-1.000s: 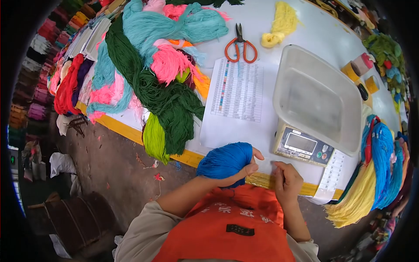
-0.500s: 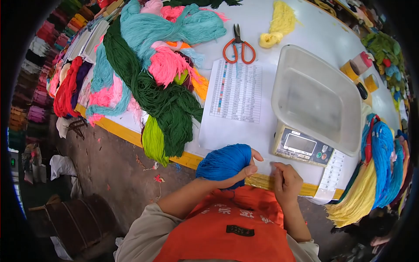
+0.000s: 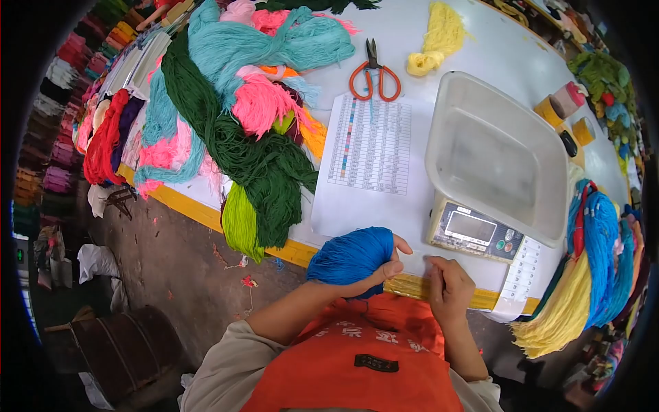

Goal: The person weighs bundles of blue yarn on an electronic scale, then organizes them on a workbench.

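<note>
A thick blue yarn skein (image 3: 351, 255) is wrapped in my left hand (image 3: 386, 270), its thumb pressed against the right side of the bundle at the table's front edge. My right hand (image 3: 451, 287) is a short way to the right, fingers curled and thumb against the index finger. Whatever is in that pinch, perhaps a fine thread, is too small to make out. A printed sheet (image 3: 343, 206) with a table of figures lies just beyond the skein. The digital scale (image 3: 469, 229) stands beyond my right hand, with a pale plastic tray (image 3: 504, 147) on top.
Red-handled scissors (image 3: 375, 72) and a yellow yarn bundle (image 3: 439, 34) lie farther back. Dark green yarn (image 3: 274, 172), turquoise yarn (image 3: 268, 44) and pink yarn (image 3: 257, 106) pile up at left. More skeins (image 3: 592, 226) hang over the right edge. A label strip (image 3: 520, 271) lies beside the scale.
Both hands and the blue yarn skein stay nearly in place; the view has shifted very slightly. Part of a person's arm now shows at the top left.
</note>
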Demonstrator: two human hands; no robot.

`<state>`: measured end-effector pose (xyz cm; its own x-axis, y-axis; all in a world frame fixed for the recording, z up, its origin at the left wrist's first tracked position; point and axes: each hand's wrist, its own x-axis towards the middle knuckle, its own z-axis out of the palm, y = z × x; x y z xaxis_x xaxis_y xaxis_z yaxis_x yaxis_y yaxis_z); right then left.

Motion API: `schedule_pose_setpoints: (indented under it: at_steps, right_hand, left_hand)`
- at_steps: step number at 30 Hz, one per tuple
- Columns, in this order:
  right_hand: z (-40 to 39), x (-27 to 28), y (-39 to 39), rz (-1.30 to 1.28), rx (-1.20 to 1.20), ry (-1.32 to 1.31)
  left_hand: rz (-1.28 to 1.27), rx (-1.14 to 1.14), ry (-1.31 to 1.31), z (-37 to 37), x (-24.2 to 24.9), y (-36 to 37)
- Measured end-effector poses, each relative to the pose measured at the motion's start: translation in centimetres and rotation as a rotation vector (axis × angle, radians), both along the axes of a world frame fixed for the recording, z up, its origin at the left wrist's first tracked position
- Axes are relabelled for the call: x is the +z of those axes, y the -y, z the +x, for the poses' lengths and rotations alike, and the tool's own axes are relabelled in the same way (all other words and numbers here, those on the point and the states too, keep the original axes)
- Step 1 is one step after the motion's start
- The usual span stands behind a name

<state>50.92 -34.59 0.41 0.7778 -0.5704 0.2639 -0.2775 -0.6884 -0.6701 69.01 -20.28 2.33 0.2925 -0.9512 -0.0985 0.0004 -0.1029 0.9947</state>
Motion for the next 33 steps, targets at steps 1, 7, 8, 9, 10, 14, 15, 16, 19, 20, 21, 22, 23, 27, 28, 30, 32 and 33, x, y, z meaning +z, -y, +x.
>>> schedule_pose_setpoints:
  at_steps: [1,7,8,9,10,14,15,16,19,20,21,22,23,27,28,30,32,33]
  right_hand:
    - [0.0,0.0,0.0,-0.004,0.002,0.009]
    - [0.1,0.1,0.0,-0.012,0.007,0.009]
    - [0.0,0.1,0.0,-0.014,0.007,0.009]
    - [0.0,0.0,0.0,-0.009,0.005,0.008]
    - [-0.1,0.0,0.0,-0.005,0.002,0.007]
    - [-0.1,0.0,0.0,-0.036,-0.013,0.017]
    - [-0.1,-0.1,-0.1,-0.019,-0.02,0.031]
    - [-0.1,0.0,-0.2,-0.002,-0.027,0.046]
    - [-0.5,-0.6,0.0,-0.01,-0.026,0.056]
    - [-0.8,-1.2,0.1,-0.023,-0.012,0.111]
    - [-1.1,-1.7,0.4,0.199,-0.032,0.117]
    - [-1.3,-1.8,0.8,0.422,-0.058,0.123]
    - [-1.2,-0.8,0.5,0.581,-0.016,0.197]
    - [-1.2,6.6,-3.7,0.851,0.259,0.224]
    - [-0.9,6.6,-4.6,0.745,0.334,0.288]
    - [-0.5,8.2,-6.1,0.696,0.385,0.312]
    - [-0.9,8.9,-6.3,0.661,0.365,0.298]
    - [-1.0,8.8,-6.1,0.665,0.363,0.356]
  left_hand:
    - [0.003,0.004,0.001,0.0,0.0,0.0]
    - [-0.029,0.012,-0.001,-0.1,-0.4,0.0]
    - [-0.038,0.008,0.009,0.0,-0.4,0.0]
    - [-0.039,0.007,0.009,0.1,-0.4,0.0]
    - [-0.054,0.011,0.04,0.1,-0.4,0.0]
    - [-0.106,0.0,-0.037,-0.2,-0.7,0.0]
    - [-0.118,-0.005,-0.039,-0.2,-0.6,-0.1]
    - [-0.097,-0.004,-0.108,-0.3,-0.5,-0.2]
    - [-0.11,-0.035,-0.178,-0.1,-1.2,-0.4]
    - [-0.107,-0.028,-0.211,-0.2,-1.4,-0.4]
    - [-0.144,0.024,-0.511,-0.7,-3.4,-0.1]
    - [-0.161,0.079,-0.544,-0.8,-3.5,0.0]
    - [-0.183,0.088,-0.498,-1.0,-2.1,-0.5]
    - [-0.427,0.094,-0.506,-5.1,2.8,-2.5]
    - [-0.429,0.033,-0.452,-5.1,2.8,-2.8]
    - [-0.46,-0.04,-0.382,-5.6,3.9,-3.1]
    - [-0.415,-0.063,-0.271,-5.7,5.5,-3.7]
    - [-0.37,-0.08,-0.168,-5.8,6.1,-4.1]
